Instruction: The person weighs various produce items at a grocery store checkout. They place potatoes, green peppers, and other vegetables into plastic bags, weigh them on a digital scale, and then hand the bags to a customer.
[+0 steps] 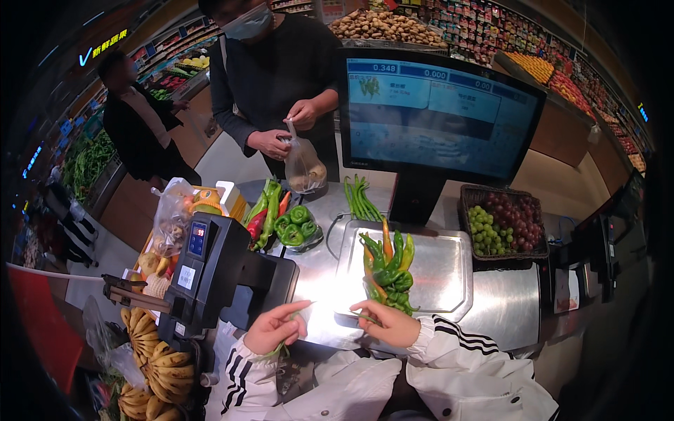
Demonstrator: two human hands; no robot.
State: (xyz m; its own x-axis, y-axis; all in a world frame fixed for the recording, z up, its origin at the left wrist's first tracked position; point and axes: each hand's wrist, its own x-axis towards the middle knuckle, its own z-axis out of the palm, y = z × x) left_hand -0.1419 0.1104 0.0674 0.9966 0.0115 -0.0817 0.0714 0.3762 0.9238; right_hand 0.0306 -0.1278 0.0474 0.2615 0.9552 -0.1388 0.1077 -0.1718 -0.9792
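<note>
My left hand (277, 327) is above the front edge of the steel counter, with a thin green stem or bean (279, 347) in its curled fingers. My right hand (387, 322) is at the near left of the steel weighing tray (442, 273), pinching a thin green piece (366, 318), perhaps a bean or pepper stem. Just beyond my right hand, a pile of green and orange peppers (388, 266) lies on the tray. Long green beans or thin peppers (360, 197) lie beyond the tray. Bagged green bell peppers (298, 227) and long red and green peppers (267, 216) are at the back left.
A monitor (439, 116) stands behind the tray, and a wicker basket of grapes (504, 226) is on the right. At left are a label printer (202, 268), bagged fruit (171, 216) and bananas (167, 371). Across the counter a person (279, 73) holds a plastic bag (305, 166).
</note>
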